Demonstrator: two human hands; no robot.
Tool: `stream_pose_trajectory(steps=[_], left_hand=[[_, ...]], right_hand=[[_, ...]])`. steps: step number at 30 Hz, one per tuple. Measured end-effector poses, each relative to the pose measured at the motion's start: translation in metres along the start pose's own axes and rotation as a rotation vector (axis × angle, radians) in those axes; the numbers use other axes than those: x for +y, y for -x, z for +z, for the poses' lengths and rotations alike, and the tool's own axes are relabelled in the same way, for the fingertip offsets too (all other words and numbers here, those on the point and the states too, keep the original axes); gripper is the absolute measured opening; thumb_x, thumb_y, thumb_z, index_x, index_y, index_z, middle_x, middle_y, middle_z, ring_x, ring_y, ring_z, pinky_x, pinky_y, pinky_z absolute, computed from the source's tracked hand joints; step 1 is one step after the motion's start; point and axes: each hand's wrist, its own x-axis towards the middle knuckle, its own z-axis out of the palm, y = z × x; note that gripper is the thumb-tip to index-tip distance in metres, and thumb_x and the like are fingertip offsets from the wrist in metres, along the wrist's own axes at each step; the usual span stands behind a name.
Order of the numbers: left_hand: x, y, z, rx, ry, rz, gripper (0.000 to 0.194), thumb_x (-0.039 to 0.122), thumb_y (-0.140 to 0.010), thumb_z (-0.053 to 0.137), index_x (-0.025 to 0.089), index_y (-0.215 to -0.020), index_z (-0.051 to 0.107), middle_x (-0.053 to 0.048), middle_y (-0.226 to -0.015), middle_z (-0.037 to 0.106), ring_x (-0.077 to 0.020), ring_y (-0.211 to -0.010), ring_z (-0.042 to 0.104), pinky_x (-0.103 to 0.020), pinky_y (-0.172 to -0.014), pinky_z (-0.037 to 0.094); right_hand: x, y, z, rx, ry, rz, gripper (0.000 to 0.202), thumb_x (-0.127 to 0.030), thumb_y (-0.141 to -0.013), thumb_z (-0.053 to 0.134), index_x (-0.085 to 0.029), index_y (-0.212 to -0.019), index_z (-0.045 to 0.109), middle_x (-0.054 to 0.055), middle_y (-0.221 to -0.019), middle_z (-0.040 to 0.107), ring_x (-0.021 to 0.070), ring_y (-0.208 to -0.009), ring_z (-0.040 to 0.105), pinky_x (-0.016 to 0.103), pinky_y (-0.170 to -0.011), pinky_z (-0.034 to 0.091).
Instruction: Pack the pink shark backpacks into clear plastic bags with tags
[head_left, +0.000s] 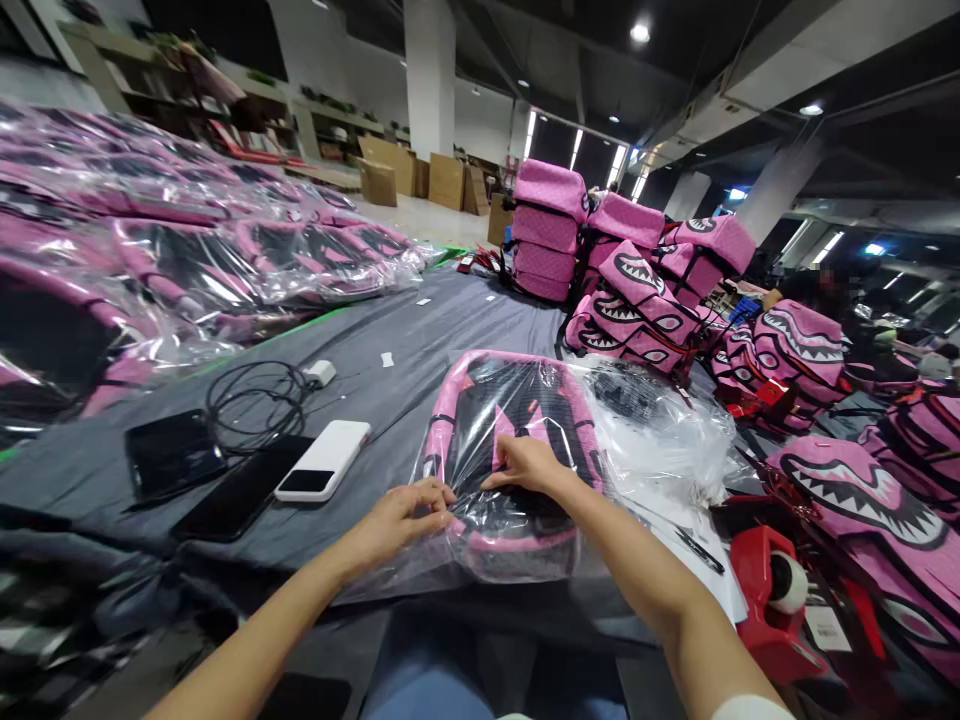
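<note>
A pink and black backpack [459, 395] lies back side up on the grey-covered table in front of me, inside a clear plastic bag [480, 570]. My left hand [409, 515] is at the bag's lower left side, its thumb and fingers pinching the film. Over the middle of the backpack, my right hand [529, 465] has curled fingers gripping the film near the dark back panel. Just what lies between its fingertips is partly hidden. A heap of clear plastic bags [667, 430] touches the backpack's right side.
Left of me are a white power bank [324, 462], dark phone-like slabs [174, 455] and a coiled black cable [255, 405]. Bagged backpacks [187, 260] fill the far left. Pink shark-face backpacks [637, 290] pile up behind and right. A red tape dispenser [772, 600] and pen [700, 551] sit right.
</note>
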Motion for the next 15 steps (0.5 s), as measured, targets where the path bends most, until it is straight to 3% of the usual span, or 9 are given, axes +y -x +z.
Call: stream_pose_trajectory(steps=[3,6,10,12,15], left_hand=[[-0.002,-0.002,0.000,-0.007,0.018,-0.006,0.037,0.056,-0.073,0.063,0.020,-0.064,0.066,-0.009,-0.106,0.069,-0.0271,-0.103,0.062,-0.036,-0.095,0.045],[-0.001,-0.003,0.001,-0.007,0.028,-0.017,0.038,0.057,-0.072,0.064,0.020,-0.062,0.064,-0.009,-0.105,0.069,-0.0277,-0.103,0.062,-0.036,-0.096,0.045],[0.007,0.000,0.001,0.007,0.018,-0.045,0.044,0.063,-0.073,0.065,0.020,-0.063,0.065,-0.011,-0.106,0.070,-0.0301,-0.106,0.062,-0.038,-0.100,0.045],[0.010,0.001,-0.007,0.004,0.037,-0.064,0.044,0.065,-0.073,0.066,0.020,-0.070,0.070,-0.010,-0.105,0.072,-0.0311,-0.108,0.062,-0.038,-0.101,0.045],[0.004,-0.007,-0.026,0.199,0.198,-0.176,0.055,0.072,-0.063,0.073,0.022,-0.086,0.074,-0.007,-0.102,0.074,-0.0322,-0.111,0.062,-0.038,-0.104,0.045]], right_hand=[[-0.012,0.020,0.009,0.092,0.006,-0.083,0.029,-0.041,-0.083,0.082,-0.023,-0.094,0.062,-0.004,-0.083,0.068,0.0137,-0.075,0.062,0.023,-0.063,0.030],[-0.031,0.028,0.031,-0.017,0.054,-0.176,0.034,-0.051,-0.081,0.079,-0.023,-0.092,0.064,-0.002,-0.082,0.070,0.0169,-0.075,0.064,0.025,-0.062,0.030],[-0.040,0.013,0.045,-0.118,0.062,-0.129,0.039,-0.056,-0.079,0.079,-0.021,-0.077,0.061,-0.001,-0.074,0.068,0.0190,-0.075,0.065,0.026,-0.062,0.030],[-0.029,0.013,0.042,-0.026,-0.049,-0.163,0.040,-0.055,-0.082,0.078,-0.021,-0.073,0.059,-0.003,-0.070,0.065,0.0160,-0.072,0.062,0.025,-0.061,0.031],[0.010,0.043,0.037,0.344,-0.313,-0.139,0.041,-0.055,-0.096,0.060,-0.021,-0.074,0.056,-0.003,-0.069,0.061,0.0122,-0.065,0.056,0.023,-0.061,0.035]])
